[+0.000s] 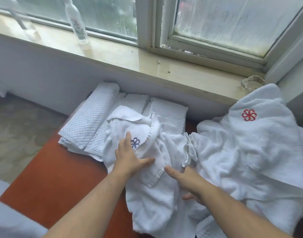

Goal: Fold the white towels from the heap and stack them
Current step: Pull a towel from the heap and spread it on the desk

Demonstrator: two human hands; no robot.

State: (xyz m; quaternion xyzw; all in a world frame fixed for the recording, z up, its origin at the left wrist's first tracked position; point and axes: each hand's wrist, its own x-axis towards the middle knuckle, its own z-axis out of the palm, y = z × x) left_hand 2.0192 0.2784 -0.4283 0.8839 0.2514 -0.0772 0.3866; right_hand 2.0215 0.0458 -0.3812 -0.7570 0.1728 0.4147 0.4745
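Folded white quilted towels (85,124) are stacked at the left on the orange-brown desk (58,177). The left grip (128,158) is laid flat, fingers spread, on a rumpled white terry towel with a blue emblem (147,194). The right grip (186,181) is rested on the same towel, thumb straight, fingers buried in cloth; whether it is closed cannot be told. The heap of white towels (250,152) is piled at the right.

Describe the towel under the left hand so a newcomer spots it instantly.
Below the window sill, folded towels lie against the wall. Just in front of them, the left hand presses flat on a rumpled towel. Unlike the folded ones and the heap with its red emblem at right, it bears a dark blue flower emblem.
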